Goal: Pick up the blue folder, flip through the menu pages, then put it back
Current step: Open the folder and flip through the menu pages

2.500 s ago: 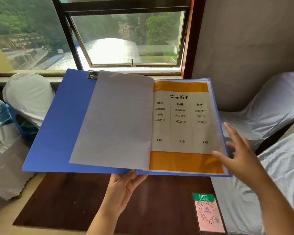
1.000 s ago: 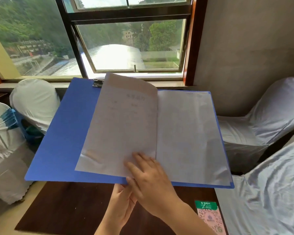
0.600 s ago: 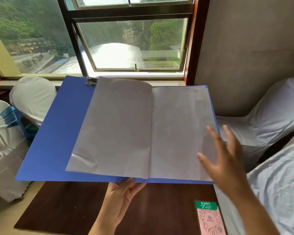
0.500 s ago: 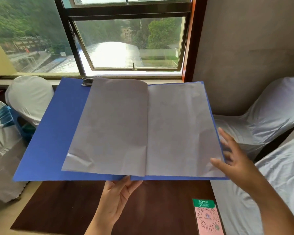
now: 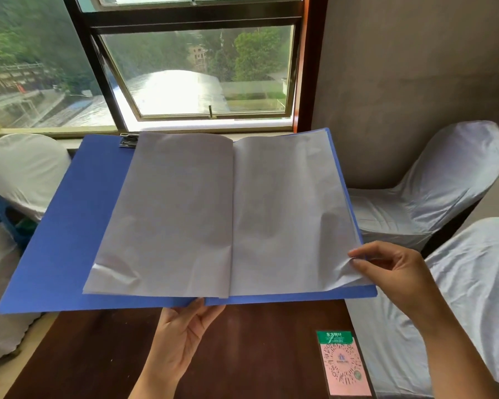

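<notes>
The blue folder [image 5: 69,226] is held open and level above the dark wooden table [image 5: 104,355]. Its metal clip [image 5: 128,140] sits at the far left top. Pale menu pages lie spread across it, a left page [image 5: 170,214] and a right page [image 5: 288,214], both showing blank backs. My left hand [image 5: 182,338] supports the folder from below at the spine, fingers under the near edge. My right hand [image 5: 386,272] pinches the lower right corner of the right page between thumb and forefinger, and the paper wrinkles there.
A pink and green QR code card [image 5: 343,364] stands on the table at the near right. White-covered chairs stand at the right [image 5: 432,191], near right [image 5: 473,283] and left [image 5: 23,171]. A window [image 5: 196,73] lies straight ahead.
The printed menu page was turned over to the left. My right hand went back to the right edge and has now pinched the lower right corner of the remaining page.
</notes>
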